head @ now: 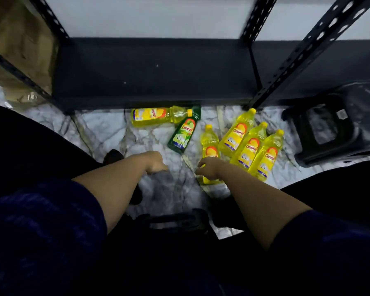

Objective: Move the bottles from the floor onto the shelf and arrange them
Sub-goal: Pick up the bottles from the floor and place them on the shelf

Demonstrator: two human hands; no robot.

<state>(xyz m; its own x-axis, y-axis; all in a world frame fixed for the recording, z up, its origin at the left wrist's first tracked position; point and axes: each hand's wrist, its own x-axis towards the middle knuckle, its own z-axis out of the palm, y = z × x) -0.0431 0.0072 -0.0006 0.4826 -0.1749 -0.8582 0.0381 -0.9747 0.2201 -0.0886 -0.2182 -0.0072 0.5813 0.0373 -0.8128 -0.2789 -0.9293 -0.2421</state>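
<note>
Several yellow bottles and one green bottle (183, 132) lie on the marble floor in front of the shelf (158, 71), whose dark lowest board is bare. One yellow bottle (156, 116) lies crosswise by the shelf edge. Three more (249, 146) lie side by side to the right. My right hand (208, 167) hangs over the middle of another yellow bottle (209, 144), fingers curled downward; whether it touches the bottle is hidden. My left hand (156, 164) hovers above bare floor to the left, fingers loosely curled, holding nothing.
Perforated black shelf uprights (308, 50) rise at left and right. A black plastic stool (329, 124) stands on the floor to the right of the bottles. A cardboard box (19, 39) sits at the far left. My dark-clothed legs flank the floor.
</note>
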